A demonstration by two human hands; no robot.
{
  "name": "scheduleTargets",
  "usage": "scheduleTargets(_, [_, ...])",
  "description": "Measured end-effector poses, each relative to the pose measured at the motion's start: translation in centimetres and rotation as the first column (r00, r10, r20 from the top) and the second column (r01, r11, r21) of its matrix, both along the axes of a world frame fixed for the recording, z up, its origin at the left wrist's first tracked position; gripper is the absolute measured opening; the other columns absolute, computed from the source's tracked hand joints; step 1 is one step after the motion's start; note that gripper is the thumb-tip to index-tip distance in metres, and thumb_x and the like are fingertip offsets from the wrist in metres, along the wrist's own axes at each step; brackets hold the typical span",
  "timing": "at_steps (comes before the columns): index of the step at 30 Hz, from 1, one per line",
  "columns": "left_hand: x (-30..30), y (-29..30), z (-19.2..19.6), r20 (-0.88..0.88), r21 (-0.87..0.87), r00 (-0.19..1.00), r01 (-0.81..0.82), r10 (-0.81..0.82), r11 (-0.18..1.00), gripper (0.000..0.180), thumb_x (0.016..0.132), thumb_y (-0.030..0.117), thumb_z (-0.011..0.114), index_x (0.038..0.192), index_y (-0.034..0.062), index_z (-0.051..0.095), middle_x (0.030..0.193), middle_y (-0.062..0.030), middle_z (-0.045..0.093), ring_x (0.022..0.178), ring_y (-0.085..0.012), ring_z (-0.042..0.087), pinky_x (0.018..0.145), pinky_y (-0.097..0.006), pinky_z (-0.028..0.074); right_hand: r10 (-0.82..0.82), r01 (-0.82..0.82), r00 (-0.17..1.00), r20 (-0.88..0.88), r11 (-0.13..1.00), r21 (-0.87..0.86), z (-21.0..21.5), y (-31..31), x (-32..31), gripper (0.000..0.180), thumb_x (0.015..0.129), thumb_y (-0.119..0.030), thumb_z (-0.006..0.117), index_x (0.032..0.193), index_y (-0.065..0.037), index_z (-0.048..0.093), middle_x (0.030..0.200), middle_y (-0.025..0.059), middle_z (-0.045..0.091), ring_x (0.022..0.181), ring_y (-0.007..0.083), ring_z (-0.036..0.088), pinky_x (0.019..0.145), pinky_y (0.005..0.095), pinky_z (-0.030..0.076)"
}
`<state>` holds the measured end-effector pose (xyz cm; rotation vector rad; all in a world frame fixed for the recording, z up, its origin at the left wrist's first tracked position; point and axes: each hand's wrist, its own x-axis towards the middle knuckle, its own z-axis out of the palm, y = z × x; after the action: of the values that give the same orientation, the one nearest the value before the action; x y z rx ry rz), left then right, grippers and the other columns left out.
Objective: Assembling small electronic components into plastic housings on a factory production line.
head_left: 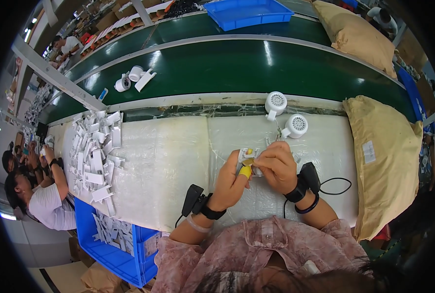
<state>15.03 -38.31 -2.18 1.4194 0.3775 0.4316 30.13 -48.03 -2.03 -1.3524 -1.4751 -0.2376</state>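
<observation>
A small white plastic part [243, 153] with yellow and brass-coloured bits sits in my left hand [228, 181], its fingers closed around it. The left thumb wears a yellow cover [246, 171]. Against the same part, my right hand [279, 168] has its thumb and fingertips pinched together. Whatever lies between those fingertips is too small and hidden to name. Just beyond my right hand lies a white round housing with a grille face [296, 125]. A second such grilled housing [276, 102] rests farther off, at the table's far edge.
White plastic pieces [95, 158] are heaped at the table's left, above a blue crate [138, 261] holding more. Brown sacks [383, 161] bound the right side. Beyond runs a green conveyor [193, 73] carrying white parts [136, 74] and a blue tray [249, 24]. Co-workers [51, 205] sit left.
</observation>
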Motion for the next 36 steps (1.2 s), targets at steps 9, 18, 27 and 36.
scheduleTargets(9, [-0.1, 0.4, -0.1, 0.123, -0.004, 0.991, 0.048, -0.047, 0.999, 0.032, 0.099, 0.009, 0.039, 0.13, 0.002, 0.044, 0.091, -0.006, 0.055, 0.075, -0.0093, 0.053, 0.059, -0.023, 0.048, -0.006, 0.005, 1.0, -0.026, 0.998, -0.056, 0.1, 0.0, 0.0, 0.029, 0.065, 0.002, 0.076, 0.09, -0.009, 0.067, 0.085, 0.0033, 0.063, 0.081, 0.0257, 0.056, 0.077, 0.0354, 0.043])
scheduleTargets(18, [0.1, 0.0, -0.5, 0.008, 0.152, 1.0, -0.025, 0.024, 0.988, 0.028, 0.101, 0.012, 0.043, 0.126, 0.0006, 0.046, 0.088, -0.0039, 0.055, 0.071, -0.0077, 0.053, 0.056, -0.021, 0.047, -0.001, -0.001, 1.0, -0.019, 0.995, -0.097, 0.1, -0.3, -0.1, 0.026, 0.068, 0.002, 0.077, 0.089, -0.008, 0.067, 0.086, 0.0055, 0.063, 0.084, 0.028, 0.056, 0.081, 0.0385, 0.046])
scheduleTargets(27, [0.3, -0.3, 0.0, 0.016, 0.185, 0.994, -0.106, 0.105, 0.977, 0.026, 0.101, 0.013, 0.045, 0.123, 0.0002, 0.05, 0.083, -0.0038, 0.057, 0.066, -0.0073, 0.053, 0.054, -0.021, 0.045, -0.014, 0.014, 1.0, -0.001, 0.998, -0.054, 0.1, 0.0, -0.3, 0.028, 0.065, 0.002, 0.076, 0.089, -0.008, 0.065, 0.084, 0.0033, 0.062, 0.08, 0.0255, 0.057, 0.077, 0.0358, 0.043])
scheduleTargets(36, [0.4, -0.2, -0.3, 0.022, 0.212, 0.993, -0.121, 0.119, 0.97, 0.029, 0.095, 0.003, 0.048, 0.123, -0.0015, 0.054, 0.087, -0.0049, 0.062, 0.071, -0.0072, 0.058, 0.059, -0.021, 0.046, -0.063, 0.061, 0.997, -0.046, 0.997, -0.048, -0.1, -0.2, -0.9, 0.026, 0.066, 0.002, 0.073, 0.089, -0.008, 0.064, 0.084, 0.003, 0.062, 0.081, 0.0251, 0.057, 0.076, 0.0359, 0.043])
